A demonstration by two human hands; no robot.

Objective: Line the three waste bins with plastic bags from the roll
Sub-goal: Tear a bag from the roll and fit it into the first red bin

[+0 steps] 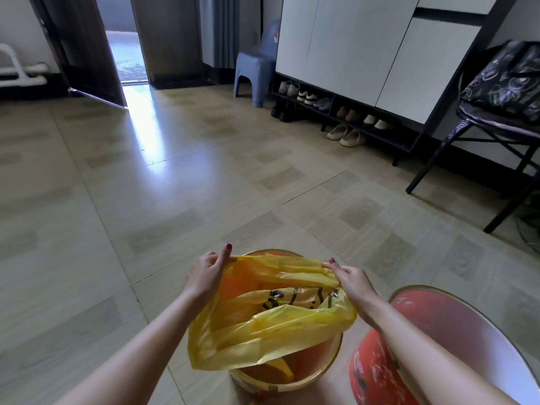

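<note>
Bins first: the orange bin [287, 372] stands on the tiled floor [146, 200] directly below you and serves as landmark. A second bin [438, 340], red outside and pale inside, sits just right of it, close but with a gap showing. No third bin or roll in view.

Yellow plastic bag [263, 325] is draped over the orange bin's mouth, opened, with dark print on the inner fold. Its near and left edges hang over the bin's rim; the far rim is bare.

Your left hand [204, 276] pinches the bag's edge at the bin's far-left rim, one finger raised straight. Your right hand [350, 280] pinches the bunched edge at the far-right rim, fingers curled round the film.

Beyond the bin: white cabinet with shoe shelf [344, 112], folding chair [482, 127] to its right, grey stool [252, 74], open door [87, 54].
</note>
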